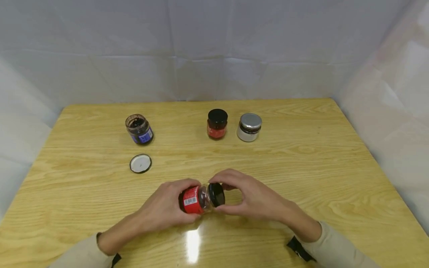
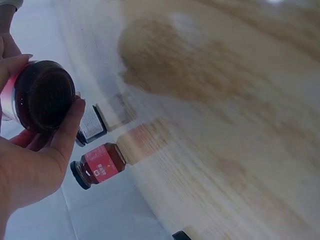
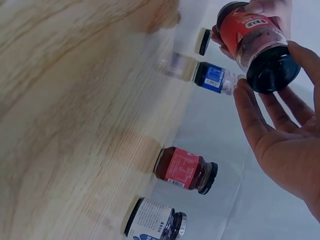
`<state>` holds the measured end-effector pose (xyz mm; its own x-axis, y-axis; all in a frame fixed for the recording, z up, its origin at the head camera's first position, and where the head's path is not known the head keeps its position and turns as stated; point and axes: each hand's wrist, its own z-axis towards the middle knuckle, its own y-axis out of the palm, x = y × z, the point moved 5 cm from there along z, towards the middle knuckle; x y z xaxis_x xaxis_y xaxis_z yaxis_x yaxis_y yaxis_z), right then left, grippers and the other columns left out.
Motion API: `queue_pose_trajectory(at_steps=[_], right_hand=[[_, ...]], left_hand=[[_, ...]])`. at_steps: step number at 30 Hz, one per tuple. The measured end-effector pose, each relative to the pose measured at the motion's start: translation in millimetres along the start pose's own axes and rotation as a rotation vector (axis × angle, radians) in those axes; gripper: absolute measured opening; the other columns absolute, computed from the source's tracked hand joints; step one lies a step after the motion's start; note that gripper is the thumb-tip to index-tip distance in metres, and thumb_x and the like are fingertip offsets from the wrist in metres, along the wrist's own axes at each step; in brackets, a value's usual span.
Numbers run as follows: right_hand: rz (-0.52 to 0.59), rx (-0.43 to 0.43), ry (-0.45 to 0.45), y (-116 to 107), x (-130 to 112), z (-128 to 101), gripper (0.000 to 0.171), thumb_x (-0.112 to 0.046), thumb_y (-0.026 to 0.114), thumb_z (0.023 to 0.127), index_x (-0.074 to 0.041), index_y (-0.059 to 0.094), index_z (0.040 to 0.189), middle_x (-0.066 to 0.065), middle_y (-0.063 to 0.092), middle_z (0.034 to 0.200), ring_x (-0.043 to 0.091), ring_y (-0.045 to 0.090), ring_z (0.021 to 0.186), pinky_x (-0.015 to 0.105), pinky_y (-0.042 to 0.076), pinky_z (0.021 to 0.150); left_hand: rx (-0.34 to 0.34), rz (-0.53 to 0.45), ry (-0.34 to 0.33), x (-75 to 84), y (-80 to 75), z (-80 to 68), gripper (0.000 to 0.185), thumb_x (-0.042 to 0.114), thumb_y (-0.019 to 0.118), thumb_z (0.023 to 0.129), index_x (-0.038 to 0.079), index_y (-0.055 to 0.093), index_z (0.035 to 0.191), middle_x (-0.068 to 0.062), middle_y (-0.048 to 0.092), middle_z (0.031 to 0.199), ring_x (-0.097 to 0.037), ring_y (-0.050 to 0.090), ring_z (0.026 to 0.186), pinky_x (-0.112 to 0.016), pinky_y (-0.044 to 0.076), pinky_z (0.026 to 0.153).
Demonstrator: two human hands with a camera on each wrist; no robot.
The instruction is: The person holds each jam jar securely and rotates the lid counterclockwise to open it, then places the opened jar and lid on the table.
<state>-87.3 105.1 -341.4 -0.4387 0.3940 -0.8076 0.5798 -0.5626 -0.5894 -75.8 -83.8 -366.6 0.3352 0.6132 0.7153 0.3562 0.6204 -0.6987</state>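
A small jar with a red label is held tilted sideways just above the wooden table, near the front edge. My left hand grips its body; its dark base faces the left wrist camera. My right hand curls round the jar's black lid, and thumb and fingers pinch that lid in the right wrist view. The red jar points its lid toward that palm.
Farther back stand an open blue-label jar, a red jar with a black lid and a white jar with a silver lid. A loose lid lies upside down, left of centre. White walls enclose the table.
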Motion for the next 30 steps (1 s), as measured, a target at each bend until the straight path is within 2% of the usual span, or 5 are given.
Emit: queue_pose_trajectory(at_steps=[8, 15, 19, 22, 30], right_hand=[[-0.044, -0.022, -0.102, 0.1, -2.4, 0.7, 0.051, -0.023, 0.076, 0.083, -0.025, 0.054, 0.13, -0.015, 0.048, 0.131, 0.006, 0.045, 0.121, 0.03, 0.037, 0.102], [-0.108, 0.037, 0.104, 0.8, 0.4, -0.3, 0.067, -0.056, 0.066, 0.082, -0.025, 0.047, 0.138, -0.011, 0.049, 0.13, 0.003, 0.054, 0.102, 0.031, 0.048, 0.088], [-0.052, 0.038, 0.189, 3.7, 2.2, 1.8, 0.067, -0.059, 0.063, 0.083, -0.02, 0.05, 0.136, -0.011, 0.054, 0.121, 0.003, 0.057, 0.091, 0.032, 0.052, 0.08], [-0.011, 0.03, 0.171, 4.2, 2.2, 3.3, 0.063, -0.053, 0.067, 0.082, -0.019, 0.052, 0.134, -0.011, 0.055, 0.12, 0.003, 0.058, 0.091, 0.03, 0.052, 0.082], [-0.011, -0.01, -0.028, 1.8, -1.9, 6.5, 0.05, -0.032, 0.075, 0.083, -0.027, 0.055, 0.127, -0.018, 0.051, 0.124, 0.003, 0.049, 0.114, 0.028, 0.043, 0.096]], left_hand=[[-0.024, -0.045, 0.0, -2.0, 1.3, -0.5, 0.057, 0.028, 0.084, 0.066, 0.016, 0.061, 0.117, 0.006, 0.064, 0.097, -0.006, 0.059, 0.079, -0.024, 0.05, 0.065], [-0.004, -0.025, -0.015, -2.7, -0.6, -0.4, 0.058, 0.029, 0.084, 0.066, 0.017, 0.061, 0.117, 0.007, 0.063, 0.096, -0.006, 0.058, 0.078, -0.024, 0.05, 0.064], [-0.007, -0.022, -0.029, -2.9, -2.3, 0.0, 0.057, 0.03, 0.084, 0.067, 0.018, 0.061, 0.117, 0.007, 0.063, 0.096, -0.007, 0.058, 0.078, -0.024, 0.05, 0.064], [-0.017, -0.023, -0.03, -3.2, -4.3, 0.6, 0.057, 0.029, 0.084, 0.067, 0.018, 0.061, 0.118, 0.007, 0.063, 0.096, -0.007, 0.058, 0.079, -0.024, 0.05, 0.064], [-0.045, -0.038, 0.004, -3.1, -6.5, 2.6, 0.057, 0.029, 0.084, 0.067, 0.017, 0.061, 0.117, 0.008, 0.063, 0.097, -0.006, 0.058, 0.079, -0.024, 0.05, 0.065]])
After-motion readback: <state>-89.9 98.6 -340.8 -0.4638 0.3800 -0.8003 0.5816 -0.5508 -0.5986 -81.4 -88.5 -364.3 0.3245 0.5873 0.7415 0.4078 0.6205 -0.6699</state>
